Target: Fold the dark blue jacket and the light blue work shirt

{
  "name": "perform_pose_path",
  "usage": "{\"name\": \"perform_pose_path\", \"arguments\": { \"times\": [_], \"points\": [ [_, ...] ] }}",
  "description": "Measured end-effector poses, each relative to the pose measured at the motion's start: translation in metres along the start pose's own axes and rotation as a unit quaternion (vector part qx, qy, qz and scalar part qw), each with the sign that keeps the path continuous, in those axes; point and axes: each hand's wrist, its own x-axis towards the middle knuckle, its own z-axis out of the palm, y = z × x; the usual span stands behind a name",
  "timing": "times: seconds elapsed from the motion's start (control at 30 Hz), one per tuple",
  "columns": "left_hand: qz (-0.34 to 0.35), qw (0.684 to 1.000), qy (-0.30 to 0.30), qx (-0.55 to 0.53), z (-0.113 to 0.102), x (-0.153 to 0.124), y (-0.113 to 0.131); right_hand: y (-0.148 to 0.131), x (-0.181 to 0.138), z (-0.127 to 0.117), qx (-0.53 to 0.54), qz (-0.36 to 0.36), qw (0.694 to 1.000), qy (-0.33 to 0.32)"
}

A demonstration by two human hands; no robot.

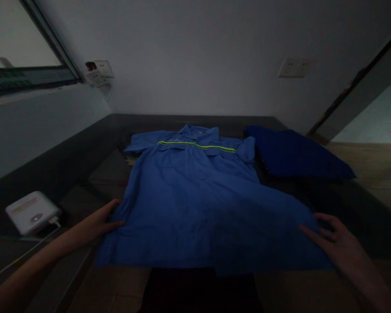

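Observation:
A blue short-sleeved work shirt [189,195] lies spread front side up, its collar towards the wall and its hem towards me. A yellow-green stripe crosses its chest above the pockets. My left hand [109,217] grips the shirt's left edge, thumb and fingers closed on the cloth. On the opposite side my right hand [329,234] pinches the lower right edge, which is pulled outward and raised a little. The hem hangs past the near edge of the dark surface. Some fingertips are hidden by the cloth.
The shirt rests on a dark bench [94,174]. A darker blue folded cloth [299,152] lies at the right. At the left stands a white box-shaped device [34,211] with a cable. Wall sockets [295,68] and a plugged-in adapter [96,78] are on the wall behind.

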Motion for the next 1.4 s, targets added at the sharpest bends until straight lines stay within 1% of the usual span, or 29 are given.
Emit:
{"name": "perform_pose_path", "arguments": {
  "times": [0.03,0.07,0.1,0.17,0.2,0.23,0.27,0.3,0.33,0.4,0.47,0.5,0.53,0.6,0.67,0.73,0.77,0.8,0.83,0.9,0.93,0.97,1.0,1.03,1.07,1.17,1.23,1.33,1.4],
  "points": [
    [-0.011,1.000,-0.003,0.020,-0.002,-0.002,-0.007,0.008,0.001,0.002,-0.011,-0.008,1.000,-0.013],
    [-0.020,0.998,0.020,0.059,-0.004,-0.003,-0.012,0.015,0.001,0.003,-0.026,-0.030,0.999,-0.022],
    [-0.022,0.992,0.057,0.110,-0.005,-0.005,-0.014,0.021,0.002,0.003,-0.046,-0.067,0.996,-0.020],
    [0.009,0.967,0.144,0.210,-0.002,-0.009,-0.010,0.029,0.002,0.002,-0.111,-0.179,0.977,0.021],
    [0.045,0.953,0.175,0.242,0.003,-0.012,-0.003,0.030,-0.001,0.003,-0.150,-0.246,0.956,0.056],
    [0.093,0.944,0.183,0.257,0.011,-0.016,0.005,0.029,-0.004,0.004,-0.181,-0.311,0.928,0.094],
    [0.143,0.941,0.172,0.255,0.021,-0.020,0.015,0.027,-0.010,0.007,-0.202,-0.370,0.899,0.119],
    [0.206,0.938,0.138,0.241,0.032,-0.025,0.026,0.025,-0.018,0.013,-0.214,-0.426,0.870,0.125],
    [0.267,0.932,0.092,0.228,0.045,-0.030,0.037,0.024,-0.027,0.020,-0.218,-0.480,0.843,0.109],
    [0.359,0.905,0.050,0.224,0.070,-0.040,0.058,0.023,-0.047,0.042,-0.228,-0.577,0.785,0.010],
    [0.410,0.880,0.045,0.234,0.089,-0.045,0.075,0.025,-0.064,0.068,-0.261,-0.649,0.708,-0.098],
    [0.426,0.871,0.050,0.240,0.096,-0.046,0.082,0.026,-0.071,0.079,-0.274,-0.667,0.681,-0.127],
    [0.438,0.863,0.058,0.243,0.100,-0.045,0.088,0.027,-0.075,0.089,-0.281,-0.676,0.666,-0.141],
    [0.459,0.850,0.078,0.244,0.105,-0.040,0.095,0.025,-0.078,0.102,-0.271,-0.677,0.667,-0.153],
    [0.480,0.839,0.097,0.238,0.104,-0.033,0.097,0.019,-0.076,0.106,-0.229,-0.664,0.688,-0.184],
    [0.506,0.825,0.117,0.224,0.100,-0.029,0.096,0.009,-0.073,0.104,-0.172,-0.628,0.728,-0.216],
    [0.520,0.816,0.128,0.217,0.097,-0.030,0.094,0.004,-0.073,0.102,-0.145,-0.602,0.756,-0.213],
    [0.531,0.809,0.142,0.209,0.094,-0.031,0.092,0.000,-0.073,0.099,-0.120,-0.572,0.789,-0.189],
    [0.539,0.803,0.157,0.202,0.090,-0.034,0.090,-0.004,-0.075,0.097,-0.100,-0.538,0.824,-0.149],
    [0.538,0.802,0.175,0.193,0.085,-0.042,0.087,-0.010,-0.081,0.092,-0.072,-0.467,0.880,-0.050],
    [0.533,0.805,0.178,0.191,0.084,-0.046,0.086,-0.011,-0.085,0.091,-0.062,-0.441,0.896,-0.010],
    [0.528,0.809,0.173,0.190,0.084,-0.049,0.085,-0.012,-0.089,0.090,-0.058,-0.425,0.903,0.013],
    [0.528,0.811,0.164,0.191,0.084,-0.052,0.085,-0.011,-0.093,0.090,-0.055,-0.428,0.902,0.018],
    [0.532,0.810,0.152,0.194,0.085,-0.053,0.084,-0.010,-0.096,0.092,-0.054,-0.448,0.893,0.005],
    [0.541,0.805,0.144,0.195,0.087,-0.053,0.084,-0.008,-0.099,0.095,-0.053,-0.483,0.874,-0.022],
    [0.561,0.791,0.142,0.196,0.092,-0.051,0.082,0.001,-0.101,0.113,-0.068,-0.607,0.783,-0.118],
    [0.558,0.795,0.135,0.197,0.094,-0.051,0.077,0.008,-0.102,0.126,-0.108,-0.660,0.727,-0.155],
    [0.531,0.821,0.109,0.178,0.089,-0.055,0.062,0.013,-0.103,0.135,-0.182,-0.688,0.673,-0.200],
    [0.453,0.868,0.130,0.158,0.076,-0.059,0.046,0.010,-0.102,0.128,-0.198,-0.685,0.658,-0.242]
  ]
}}
